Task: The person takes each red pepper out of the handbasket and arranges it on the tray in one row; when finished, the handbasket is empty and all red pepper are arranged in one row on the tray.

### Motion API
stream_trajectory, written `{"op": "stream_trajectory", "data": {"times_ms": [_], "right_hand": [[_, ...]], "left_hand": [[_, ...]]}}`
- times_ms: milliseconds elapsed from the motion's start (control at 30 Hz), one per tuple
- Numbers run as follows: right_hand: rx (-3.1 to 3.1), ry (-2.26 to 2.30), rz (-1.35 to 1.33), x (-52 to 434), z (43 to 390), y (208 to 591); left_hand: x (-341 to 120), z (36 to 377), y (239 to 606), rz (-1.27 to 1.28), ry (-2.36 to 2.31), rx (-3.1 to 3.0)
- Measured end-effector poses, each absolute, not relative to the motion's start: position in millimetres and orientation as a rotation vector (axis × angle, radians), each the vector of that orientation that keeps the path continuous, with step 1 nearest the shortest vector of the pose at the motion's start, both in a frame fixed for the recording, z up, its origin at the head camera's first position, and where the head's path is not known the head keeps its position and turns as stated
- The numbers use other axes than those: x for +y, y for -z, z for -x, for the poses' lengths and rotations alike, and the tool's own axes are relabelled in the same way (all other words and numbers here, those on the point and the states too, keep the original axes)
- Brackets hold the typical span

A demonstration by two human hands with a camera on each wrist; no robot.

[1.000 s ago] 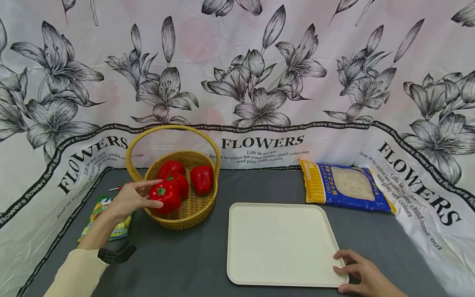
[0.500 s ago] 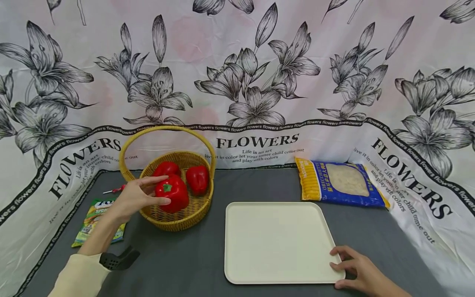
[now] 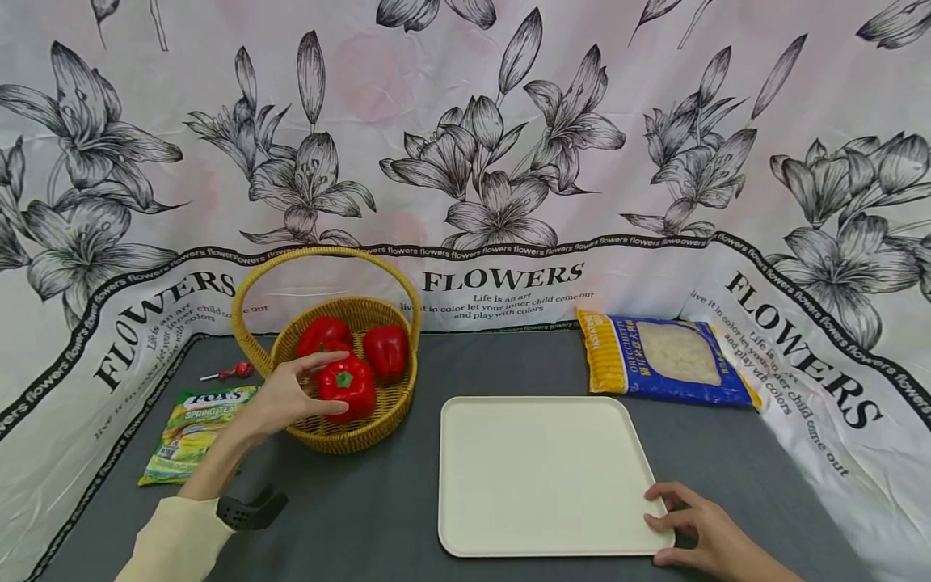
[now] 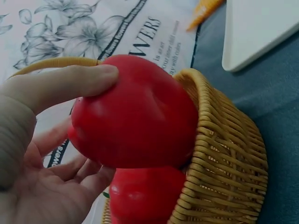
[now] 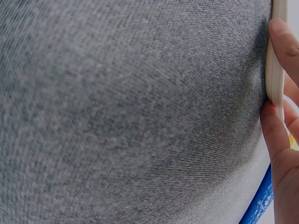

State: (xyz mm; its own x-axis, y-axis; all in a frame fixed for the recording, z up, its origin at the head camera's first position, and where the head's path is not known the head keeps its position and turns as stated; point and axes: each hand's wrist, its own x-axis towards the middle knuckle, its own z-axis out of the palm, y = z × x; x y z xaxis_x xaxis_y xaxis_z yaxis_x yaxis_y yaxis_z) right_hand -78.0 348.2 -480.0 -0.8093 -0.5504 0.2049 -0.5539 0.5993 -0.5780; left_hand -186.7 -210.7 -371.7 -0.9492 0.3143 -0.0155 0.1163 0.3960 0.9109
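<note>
My left hand grips a red bell pepper at the near side of a wicker basket, thumb under it and fingers over the top. The left wrist view shows the held pepper raised just above the basket rim, with another pepper beneath it. Two more red peppers lie in the basket. My right hand holds the near right corner of a cream tray; its fingers pinch the tray rim.
A green sweet packet and a red lollipop lie left of the basket on the grey table. A blue and yellow pasta bag lies behind the tray. Flowered cloth walls the back and sides.
My left hand has closed round the front pepper and carried it slightly up and to the right. The right hand stays on the tray corner.
</note>
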Motion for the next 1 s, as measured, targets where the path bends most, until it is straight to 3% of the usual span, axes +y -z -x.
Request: {"op": "stream_trajectory", "data": {"times_ms": [433,1000], "right_hand": [[-2.781,-1.002,-0.987,347.7,78.4,480.2],[-2.797,-1.044,-0.990,353.5,77.1,485.0]], "left_hand": [[-204.9,184.9,360.8,-0.261,-1.725,2.404],[-147.9,191.2,337.1,-0.288,-1.686,2.347]]}}
